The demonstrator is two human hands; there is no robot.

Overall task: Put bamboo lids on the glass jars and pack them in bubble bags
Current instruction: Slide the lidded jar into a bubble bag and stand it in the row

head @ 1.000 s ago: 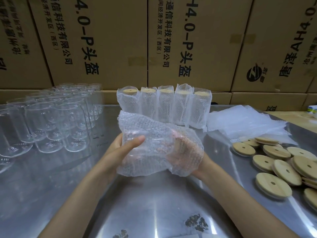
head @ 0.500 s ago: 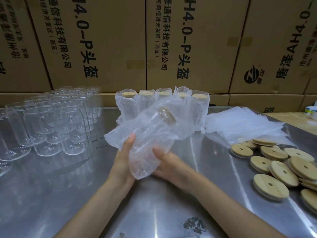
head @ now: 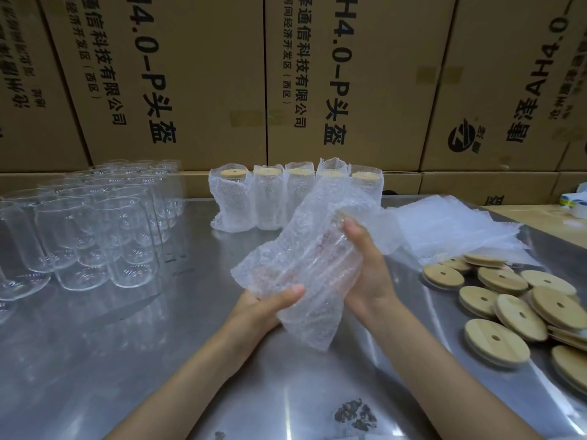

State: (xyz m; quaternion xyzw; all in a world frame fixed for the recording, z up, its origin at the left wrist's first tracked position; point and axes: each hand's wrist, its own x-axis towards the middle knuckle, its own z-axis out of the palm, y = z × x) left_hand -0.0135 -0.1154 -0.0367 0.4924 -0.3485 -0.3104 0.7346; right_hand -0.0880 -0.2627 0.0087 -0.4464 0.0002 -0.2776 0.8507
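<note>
Glass jar (head: 313, 265), inside a bubble bag (head: 305, 315), sits tilted in both your hands above the tabletop (head: 158, 360). Your left hand (head: 263, 308) grips the bag's lower end, thumb across the front; your right hand (head: 365, 265) wraps the jar's side, fingertips near its top. Whether it's lidded: can't tell through the wrap. Five packed jars (head: 295, 195) stand in a row at the back, each bagged, bamboo lid on. Bare glass jars (head: 95, 233) cluster far left, too many overlapping to count. At least ten loose bamboo lids (head: 508, 309) are piled at right, with flat empty bubble bags (head: 451, 227) stacked behind them.
</note>
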